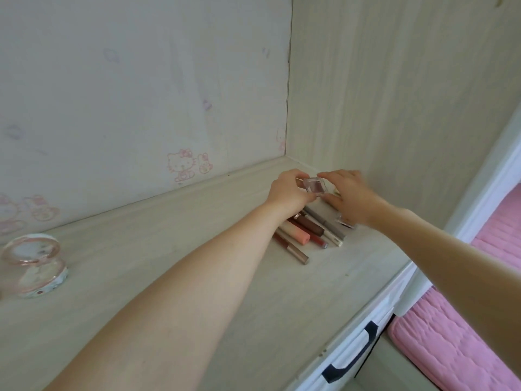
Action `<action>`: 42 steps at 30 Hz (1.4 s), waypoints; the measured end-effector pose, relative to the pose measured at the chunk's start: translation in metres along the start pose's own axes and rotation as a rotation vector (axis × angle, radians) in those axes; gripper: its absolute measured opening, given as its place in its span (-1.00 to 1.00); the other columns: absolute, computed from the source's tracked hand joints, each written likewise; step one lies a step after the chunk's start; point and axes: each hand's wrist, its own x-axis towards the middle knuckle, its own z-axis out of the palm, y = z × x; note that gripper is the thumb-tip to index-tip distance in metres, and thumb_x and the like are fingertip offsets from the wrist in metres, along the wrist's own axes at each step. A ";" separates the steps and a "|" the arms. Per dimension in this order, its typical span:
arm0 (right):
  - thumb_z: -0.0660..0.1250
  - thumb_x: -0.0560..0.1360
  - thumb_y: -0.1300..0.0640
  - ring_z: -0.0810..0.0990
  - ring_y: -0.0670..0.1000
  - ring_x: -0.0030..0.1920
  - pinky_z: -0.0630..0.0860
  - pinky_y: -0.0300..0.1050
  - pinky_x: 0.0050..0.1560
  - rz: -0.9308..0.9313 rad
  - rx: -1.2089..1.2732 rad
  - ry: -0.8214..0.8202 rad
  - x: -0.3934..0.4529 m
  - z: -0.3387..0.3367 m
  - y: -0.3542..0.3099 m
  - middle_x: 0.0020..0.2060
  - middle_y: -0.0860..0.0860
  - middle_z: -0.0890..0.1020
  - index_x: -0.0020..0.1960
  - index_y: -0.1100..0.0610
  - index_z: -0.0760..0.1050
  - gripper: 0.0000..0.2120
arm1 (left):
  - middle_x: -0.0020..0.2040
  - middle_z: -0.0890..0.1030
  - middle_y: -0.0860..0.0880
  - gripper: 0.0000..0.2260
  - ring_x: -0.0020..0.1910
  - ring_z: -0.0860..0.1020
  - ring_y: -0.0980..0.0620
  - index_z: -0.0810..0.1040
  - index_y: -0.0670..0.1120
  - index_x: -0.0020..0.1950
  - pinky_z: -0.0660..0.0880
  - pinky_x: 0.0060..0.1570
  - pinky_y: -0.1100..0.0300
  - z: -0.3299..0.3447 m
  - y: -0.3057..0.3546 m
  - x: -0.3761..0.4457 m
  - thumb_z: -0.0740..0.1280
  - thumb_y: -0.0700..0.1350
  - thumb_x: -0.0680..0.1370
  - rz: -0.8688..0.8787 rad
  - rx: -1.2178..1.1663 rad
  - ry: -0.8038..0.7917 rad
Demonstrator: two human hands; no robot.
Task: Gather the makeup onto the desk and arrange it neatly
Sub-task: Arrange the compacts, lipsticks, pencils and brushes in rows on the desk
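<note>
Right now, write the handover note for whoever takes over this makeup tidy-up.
Left hand: pinches the small clear square case, raised at the back corner of the desk.
Right hand: open, fingers reaching to the case's other side.
Done: tubes and pencils lie in a row beneath the hands.
Left: set the case down; another small clear case lies under the right wrist; the round compact stands open, far left.
</note>
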 end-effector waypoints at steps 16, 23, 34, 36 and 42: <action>0.15 0.55 -0.18 0.50 -0.02 0.17 0.34 -0.19 0.10 -0.150 0.345 0.063 -0.063 -0.030 -0.154 0.15 -0.06 0.59 0.22 0.00 0.53 -0.61 | 0.15 0.62 -0.18 -0.65 0.12 0.62 -0.08 0.43 -0.19 0.32 0.54 0.16 0.07 -0.125 -0.004 -0.147 0.35 -0.24 0.54 -0.101 -0.801 -0.034; 0.13 0.50 -0.27 0.48 -0.07 0.22 0.37 -0.17 0.23 -0.250 0.408 0.016 -0.095 -0.032 -0.235 0.18 -0.10 0.54 0.22 0.00 0.54 -0.52 | 0.12 0.62 -0.22 -0.56 0.08 0.61 -0.13 0.35 -0.34 0.35 0.54 0.16 0.07 -0.176 -0.029 -0.220 0.36 -0.24 0.53 -0.165 -0.952 0.110; 0.33 0.51 -0.01 0.44 -0.04 0.27 0.36 -0.14 0.30 -0.496 0.486 -0.046 -0.122 -0.019 -0.339 0.27 -0.09 0.46 0.41 -0.01 0.34 -0.51 | 0.12 0.63 -0.24 -0.76 0.08 0.63 -0.14 0.65 -0.23 0.07 0.59 -0.03 0.09 -0.249 -0.064 -0.308 0.35 -0.10 0.53 -0.202 -1.146 0.141; 0.33 0.51 -0.01 0.45 -0.04 0.25 0.38 -0.13 0.28 -0.504 0.520 -0.025 -0.127 -0.015 -0.353 0.25 -0.11 0.46 0.38 -0.02 0.36 -0.54 | 0.18 0.60 -0.27 -0.71 0.13 0.61 -0.16 0.61 -0.28 0.15 0.58 0.01 0.07 -0.261 -0.071 -0.322 0.33 -0.12 0.53 -0.194 -1.193 0.134; 0.43 0.43 0.00 0.47 0.00 0.17 0.44 -0.14 0.15 -0.575 0.549 0.038 -0.145 0.002 -0.396 0.16 -0.09 0.51 0.25 0.06 0.48 -0.59 | 0.23 0.56 -0.28 -0.69 0.19 0.57 -0.17 0.61 -0.26 0.16 0.55 0.11 0.07 -0.281 -0.094 -0.362 0.38 -0.13 0.48 -0.207 -1.214 0.143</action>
